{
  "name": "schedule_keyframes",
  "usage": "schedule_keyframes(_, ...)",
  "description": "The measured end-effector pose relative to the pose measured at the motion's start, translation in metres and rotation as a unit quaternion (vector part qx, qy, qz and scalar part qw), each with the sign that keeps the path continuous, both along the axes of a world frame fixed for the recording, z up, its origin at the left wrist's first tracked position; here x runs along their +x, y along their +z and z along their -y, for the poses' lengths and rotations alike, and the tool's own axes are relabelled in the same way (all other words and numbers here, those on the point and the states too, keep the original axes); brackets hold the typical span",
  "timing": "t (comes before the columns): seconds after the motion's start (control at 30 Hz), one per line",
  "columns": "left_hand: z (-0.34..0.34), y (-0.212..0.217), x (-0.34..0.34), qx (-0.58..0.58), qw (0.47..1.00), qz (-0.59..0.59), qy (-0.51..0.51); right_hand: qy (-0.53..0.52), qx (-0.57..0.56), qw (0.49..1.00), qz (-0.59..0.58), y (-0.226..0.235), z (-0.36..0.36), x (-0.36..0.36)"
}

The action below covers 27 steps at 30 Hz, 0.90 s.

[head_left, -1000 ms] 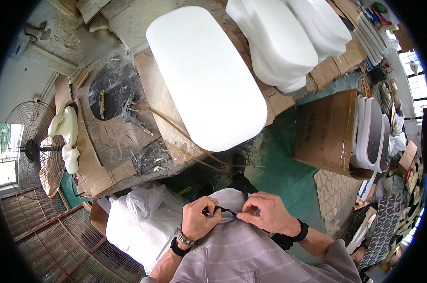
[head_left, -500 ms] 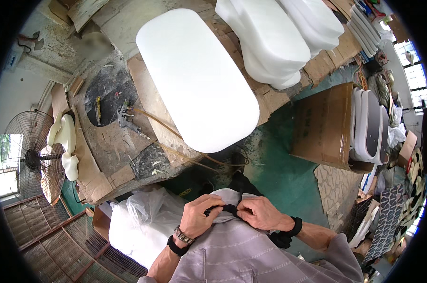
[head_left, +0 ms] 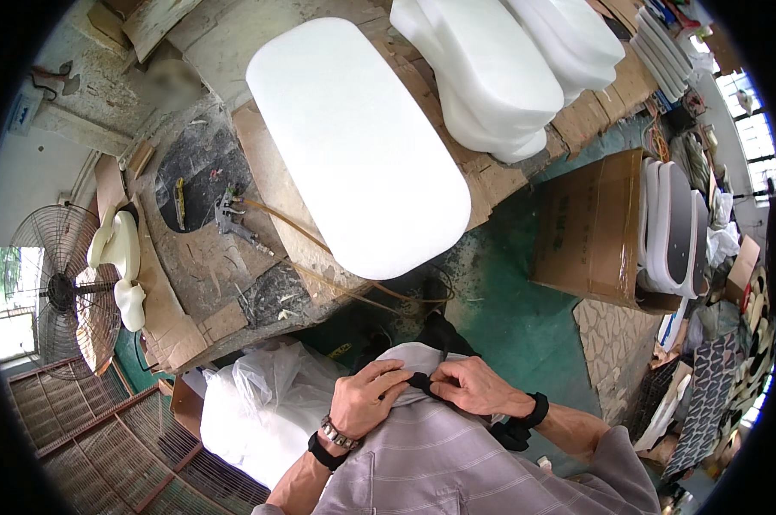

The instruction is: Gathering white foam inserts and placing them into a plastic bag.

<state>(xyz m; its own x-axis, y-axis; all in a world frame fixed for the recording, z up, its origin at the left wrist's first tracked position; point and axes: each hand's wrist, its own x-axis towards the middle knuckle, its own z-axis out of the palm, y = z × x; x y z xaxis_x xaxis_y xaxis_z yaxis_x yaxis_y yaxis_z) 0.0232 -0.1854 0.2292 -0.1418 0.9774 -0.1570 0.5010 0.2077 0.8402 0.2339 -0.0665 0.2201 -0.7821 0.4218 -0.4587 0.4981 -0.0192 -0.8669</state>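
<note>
Both hands are together low in front of my body, at the front of my grey striped shirt (head_left: 422, 442). Between them is a short black strap (head_left: 419, 381), bunched up. My left hand (head_left: 366, 402) has its fingers bent around the strap's left end, with the fingertips partly hidden. Pinched against the strap's right end are the thumb and fingers of my right hand (head_left: 474, 386). A thin black strip runs upward from the bunch. Beyond the hands, a large white foam slab (head_left: 362, 154) with rounded corners lies on the workbench (head_left: 225, 283).
On the bench lie a spray gun (head_left: 231, 215) with an orange hose and a yellow cutter (head_left: 179, 204). Shaped white foam pieces (head_left: 499, 69) are stacked at the far right. A cardboard box (head_left: 587, 227) holds padded panels. A fan (head_left: 62, 292) and plastic-wrapped foam (head_left: 263, 403) are at left.
The fingers of my left hand have shifted slightly rightward and closed further over the black strap. My right hand stays almost in place.
</note>
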Motion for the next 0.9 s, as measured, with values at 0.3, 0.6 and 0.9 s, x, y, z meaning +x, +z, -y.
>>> schedule_keyframes(0.3,0.005,-0.001,-0.001,0.031,0.999,-0.038,-0.022,0.011,-0.063,0.998,0.027,-0.001,-0.003,-0.001)
schedule_keyframes(0.6,-0.005,-0.002,0.000,-0.039,0.998,0.010,-0.057,0.025,-0.037,0.999,0.030,-0.002,0.001,-0.003)
schedule_keyframes(0.9,-0.007,0.004,0.004,-0.080,0.994,-0.025,-0.069,0.030,-0.045,0.998,0.034,0.003,0.001,-0.003)
